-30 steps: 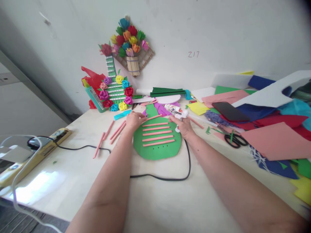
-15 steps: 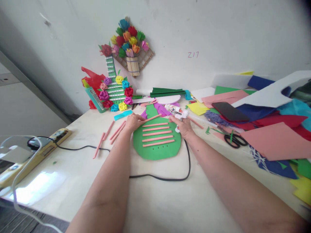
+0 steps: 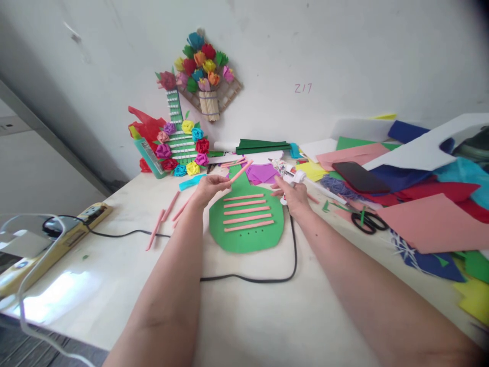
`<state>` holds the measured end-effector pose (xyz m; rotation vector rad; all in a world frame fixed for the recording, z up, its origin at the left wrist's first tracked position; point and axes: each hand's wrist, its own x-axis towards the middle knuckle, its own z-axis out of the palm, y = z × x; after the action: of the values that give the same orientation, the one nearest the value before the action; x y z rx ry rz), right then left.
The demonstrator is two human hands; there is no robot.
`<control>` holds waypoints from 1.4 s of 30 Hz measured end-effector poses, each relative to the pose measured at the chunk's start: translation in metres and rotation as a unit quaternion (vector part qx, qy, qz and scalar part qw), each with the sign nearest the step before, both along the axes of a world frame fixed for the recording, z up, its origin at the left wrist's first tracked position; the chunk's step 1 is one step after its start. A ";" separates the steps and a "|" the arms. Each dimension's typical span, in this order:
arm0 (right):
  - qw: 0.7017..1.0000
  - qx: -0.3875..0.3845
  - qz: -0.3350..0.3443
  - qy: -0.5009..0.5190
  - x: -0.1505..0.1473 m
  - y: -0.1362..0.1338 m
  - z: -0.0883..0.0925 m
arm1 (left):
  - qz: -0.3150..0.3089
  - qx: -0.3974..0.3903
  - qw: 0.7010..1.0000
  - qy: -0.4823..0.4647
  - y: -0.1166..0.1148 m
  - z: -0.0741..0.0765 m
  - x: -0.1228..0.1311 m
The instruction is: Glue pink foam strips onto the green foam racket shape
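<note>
Lifted off the green cutout (image 3: 244,239), the pink stick (image 3: 241,171) sits pinched in left fingers (image 3: 219,179); right fingers (image 3: 284,186) grip the glue gun (image 3: 296,177).

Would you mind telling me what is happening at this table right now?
A person is working with coloured paper at a table. Their left hand holds a pink stick lifted at a slant above a green cutout, which lies flat with five other sticks in rows across it. Their right hand grips what looks like a glue gun by the cutout's right edge, its black cord trailing over the table. Scissors and loose paper sheets lie to the right.
</note>
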<state>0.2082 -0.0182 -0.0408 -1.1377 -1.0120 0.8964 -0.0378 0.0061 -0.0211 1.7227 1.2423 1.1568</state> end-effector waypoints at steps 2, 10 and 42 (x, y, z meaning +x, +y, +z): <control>1.000 -0.011 -0.016 0.020 0.001 -0.001 0.005 | -0.023 -0.005 1.000 -0.014 -0.002 0.004 0.004; 0.995 -0.006 0.002 0.098 -0.002 0.000 0.016 | -0.106 -0.056 0.993 -0.024 -0.009 0.016 0.020; 0.983 0.041 0.084 0.159 -0.011 -0.004 0.019 | -0.240 -0.134 0.956 0.099 -0.020 0.033 0.042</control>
<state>0.1974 -0.0224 -0.0214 -0.8153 -0.8791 1.1213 0.0042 -0.0142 0.0118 1.8227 0.9579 0.5179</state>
